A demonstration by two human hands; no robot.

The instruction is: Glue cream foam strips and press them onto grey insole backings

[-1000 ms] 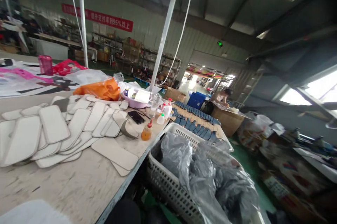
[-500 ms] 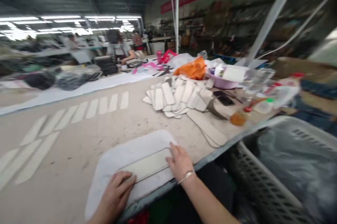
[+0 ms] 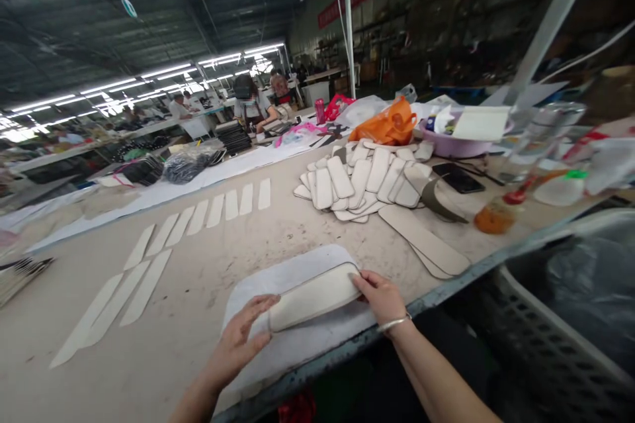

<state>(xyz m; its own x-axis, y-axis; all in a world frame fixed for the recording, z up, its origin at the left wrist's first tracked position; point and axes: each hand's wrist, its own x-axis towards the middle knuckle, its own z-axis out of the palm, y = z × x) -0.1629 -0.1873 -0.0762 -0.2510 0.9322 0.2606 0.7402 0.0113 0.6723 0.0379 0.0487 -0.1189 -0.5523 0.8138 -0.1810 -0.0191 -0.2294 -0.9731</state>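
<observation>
A long pale strip with rounded corners [image 3: 315, 298] is tilted up off a white sheet [image 3: 292, 271] at the table's front edge. My right hand [image 3: 381, 296], with a bracelet at the wrist, pinches the strip's right end between thumb and fingers. At the left end, my left hand [image 3: 243, 338] has its thumb and fingers apart beside the strip's edge. Similar pale strips [image 3: 198, 216] lie in rows on the table to the left. A heap of dark-edged pale pieces [image 3: 362, 178] sits beyond my hands.
Right of the heap are a black phone [image 3: 459, 178], a bottle of amber liquid [image 3: 496, 213] and a purple basin [image 3: 459, 141]. An orange bag [image 3: 387, 124] lies behind. A plastic crate [image 3: 560, 337] stands at the lower right. A person [image 3: 253, 105] works farther back.
The strip has risen from lying flat on the white sheet, its right end now pinched by my right hand. My left hand has opened. The view has shifted left and the scene looks sharper.
</observation>
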